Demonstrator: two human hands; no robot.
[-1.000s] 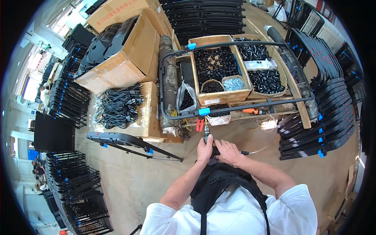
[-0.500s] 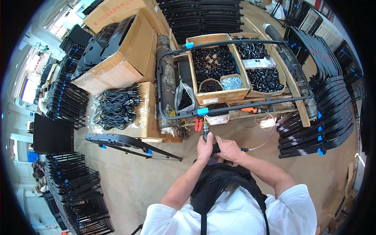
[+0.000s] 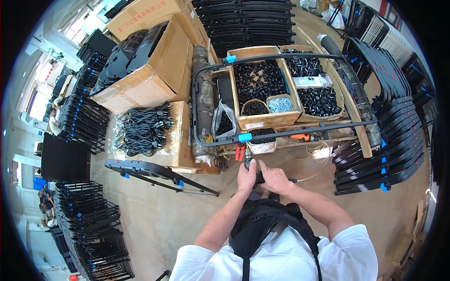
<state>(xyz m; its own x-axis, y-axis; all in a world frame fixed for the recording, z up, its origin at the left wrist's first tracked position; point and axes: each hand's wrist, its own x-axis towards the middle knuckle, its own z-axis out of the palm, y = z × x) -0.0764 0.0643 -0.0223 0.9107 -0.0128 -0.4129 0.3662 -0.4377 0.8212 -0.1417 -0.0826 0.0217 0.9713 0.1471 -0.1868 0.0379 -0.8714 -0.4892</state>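
A power drill (image 3: 248, 161) points away from me, its chuck close to the near bar of a black rounded frame (image 3: 195, 103), beside a blue clip (image 3: 244, 137). Whether the tip touches the bar I cannot tell. My left hand (image 3: 245, 179) is closed round the drill's body, thumb along the top. My right hand (image 3: 275, 179) grips the rear of the drill, where a pale hose or cord (image 3: 314, 175) leads off to the right. Red-handled pliers (image 3: 239, 153) hang just left of the chuck.
Inside the frame's outline, a wooden box (image 3: 269, 122) holds black caps and silver screws. An orange-and-black tool (image 3: 304, 137) lies by the near bar. Bundled black cables (image 3: 143, 129) rest on a carton at left. Another black frame (image 3: 140, 168) leans below; stacked frames (image 3: 398, 112) stand right.
The whole view has shifted slightly, moving the bench and boxes a little right and down in the picture. Both hands stay on the drill, still close to the near bar.
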